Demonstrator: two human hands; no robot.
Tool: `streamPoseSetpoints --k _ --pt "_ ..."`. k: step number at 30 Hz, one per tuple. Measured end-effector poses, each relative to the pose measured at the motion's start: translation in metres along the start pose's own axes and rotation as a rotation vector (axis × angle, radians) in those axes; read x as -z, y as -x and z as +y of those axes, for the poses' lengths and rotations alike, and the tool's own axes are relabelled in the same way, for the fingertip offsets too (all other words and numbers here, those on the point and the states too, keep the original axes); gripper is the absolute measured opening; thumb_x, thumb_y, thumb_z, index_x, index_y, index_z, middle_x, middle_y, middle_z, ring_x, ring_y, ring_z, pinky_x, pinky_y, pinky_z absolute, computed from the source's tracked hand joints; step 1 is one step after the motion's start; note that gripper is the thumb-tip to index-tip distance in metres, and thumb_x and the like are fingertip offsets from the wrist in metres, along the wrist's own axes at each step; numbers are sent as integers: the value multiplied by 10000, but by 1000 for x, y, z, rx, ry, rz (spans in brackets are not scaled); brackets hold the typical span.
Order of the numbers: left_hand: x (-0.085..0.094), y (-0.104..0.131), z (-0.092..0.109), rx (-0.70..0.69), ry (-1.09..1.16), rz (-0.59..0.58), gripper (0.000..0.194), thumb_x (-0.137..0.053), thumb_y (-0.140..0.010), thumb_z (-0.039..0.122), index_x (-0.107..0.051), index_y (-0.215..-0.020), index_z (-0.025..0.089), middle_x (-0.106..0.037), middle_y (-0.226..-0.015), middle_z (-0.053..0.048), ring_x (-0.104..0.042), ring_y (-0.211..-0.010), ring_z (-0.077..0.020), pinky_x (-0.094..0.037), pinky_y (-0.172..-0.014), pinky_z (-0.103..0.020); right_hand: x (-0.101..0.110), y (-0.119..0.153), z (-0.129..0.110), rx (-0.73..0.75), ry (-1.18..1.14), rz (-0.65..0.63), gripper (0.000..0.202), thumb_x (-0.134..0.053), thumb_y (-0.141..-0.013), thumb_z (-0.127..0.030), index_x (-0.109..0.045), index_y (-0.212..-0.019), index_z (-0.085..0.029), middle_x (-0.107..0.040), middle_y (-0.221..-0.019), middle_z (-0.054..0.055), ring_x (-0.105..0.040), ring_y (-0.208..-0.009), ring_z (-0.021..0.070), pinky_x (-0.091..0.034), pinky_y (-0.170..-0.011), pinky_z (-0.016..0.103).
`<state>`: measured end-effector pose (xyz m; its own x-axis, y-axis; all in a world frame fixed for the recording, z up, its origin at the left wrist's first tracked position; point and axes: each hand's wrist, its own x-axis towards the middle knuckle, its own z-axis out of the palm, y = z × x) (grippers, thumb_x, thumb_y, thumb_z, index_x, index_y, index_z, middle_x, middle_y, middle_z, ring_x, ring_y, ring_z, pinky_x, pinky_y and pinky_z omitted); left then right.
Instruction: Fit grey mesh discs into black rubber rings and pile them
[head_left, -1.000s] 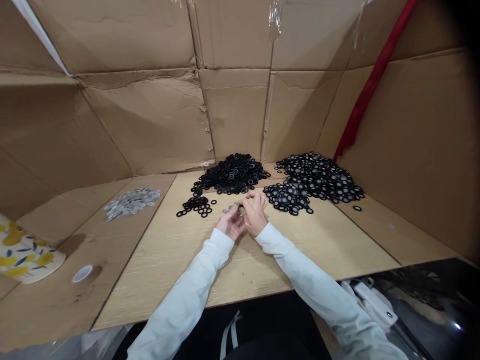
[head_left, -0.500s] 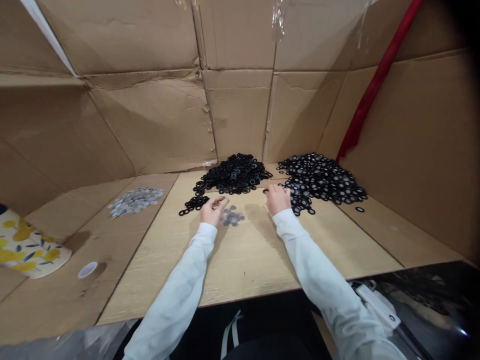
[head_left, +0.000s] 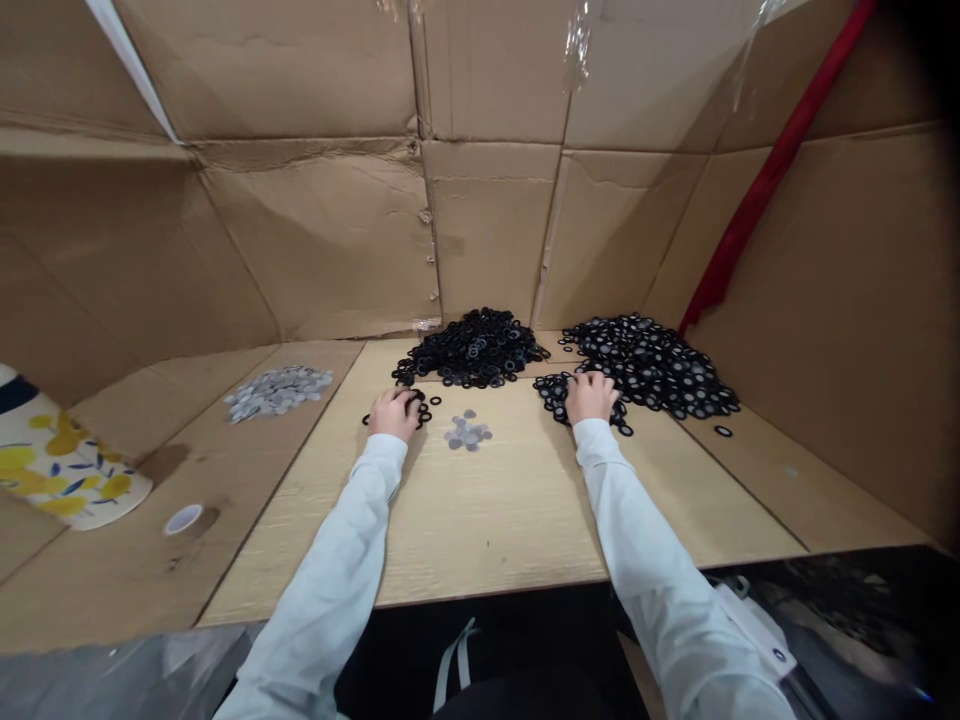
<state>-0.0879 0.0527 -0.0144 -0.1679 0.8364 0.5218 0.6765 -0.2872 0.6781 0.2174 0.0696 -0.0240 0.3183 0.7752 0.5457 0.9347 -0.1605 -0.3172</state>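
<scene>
My left hand (head_left: 394, 414) reaches down into a small cluster of black rings (head_left: 426, 412), its fingers curled with a black ring at the tips. One ring lies apart just to the right of it. My right hand (head_left: 590, 397) rests palm down, fingers slightly apart, on the near edge of some black rings with grey centres (head_left: 553, 393); nothing shows held in it, though its fingertips are partly hidden. Between both hands lies a small group of grey translucent discs (head_left: 468, 432), touched by neither.
A heap of black rings (head_left: 480, 350) stands at the back centre, and a larger pile of disc-filled rings (head_left: 656, 360) at the back right. Grey discs (head_left: 277, 392) lie left. A patterned cylinder (head_left: 71, 465) and a white tape roll (head_left: 183, 519) stand front left. Cardboard walls (head_left: 487, 230) surround the board.
My left hand has moved left from beside the grey discs onto the black rings. My right hand has shifted right onto the filled rings, uncovering some. The view has tilted slightly.
</scene>
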Motion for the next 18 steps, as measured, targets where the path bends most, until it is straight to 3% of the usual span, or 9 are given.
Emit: streamPoseSetpoints --k 3,6,9,12,15,18 --pt "6 -3 -15 -39 -204 -25 309 -421 -721 307 -582 -953 183 -522 -1069 -80 -416 -1041 -210 -259 -930 -317 3 21 -34 393 -140 -305 277 -356 -761 -239 -567 -919 -151 -510 -1008 110 -393 -938 223 -284 -776 352" --pt "6 -1 -19 -65 -426 -93 505 -413 -712 438 -431 -1156 198 -376 -1248 -78 -264 -1170 -238 -193 -960 -373 4 49 -70 664 -290 -509 391 -360 -761 -402 -459 -1098 -232 -413 -1191 66 -333 -1075 210 -265 -842 367" --pt "1 4 -15 -15 -573 -206 623 -411 -656 561 -318 -1219 311 -222 -1340 -23 -124 -1215 -306 -122 -943 -492 1 62 -95 693 -289 -625 667 -439 -638 -578 -290 -1221 -291 -241 -1320 57 -206 -1174 287 -208 -876 466" --pt "-4 6 -15 66 -645 -320 615 -422 -610 611 -361 -1176 377 -208 -1345 9 -121 -1198 -361 -98 -911 -549 -3 55 -107 687 -255 -760 779 -484 -556 -631 -283 -1227 -290 -241 -1323 76 -205 -1177 328 -197 -879 499" --pt "-4 5 -18 63 -656 -346 570 -393 -637 601 -399 -1156 366 -313 -1300 4 -228 -1159 -336 -152 -914 -503 -9 43 -112 750 -245 -814 672 -536 -563 -569 -420 -1149 -263 -372 -1250 80 -323 -1123 294 -247 -882 445" --pt "-2 3 -18 15 -661 -335 515 -373 -678 558 -454 -1128 320 -407 -1235 -4 -324 -1093 -297 -240 -893 -423 -14 38 -114 865 -308 -770 432 -559 -636 -407 -548 -1016 -203 -533 -1074 71 -456 -999 207 -319 -855 322"
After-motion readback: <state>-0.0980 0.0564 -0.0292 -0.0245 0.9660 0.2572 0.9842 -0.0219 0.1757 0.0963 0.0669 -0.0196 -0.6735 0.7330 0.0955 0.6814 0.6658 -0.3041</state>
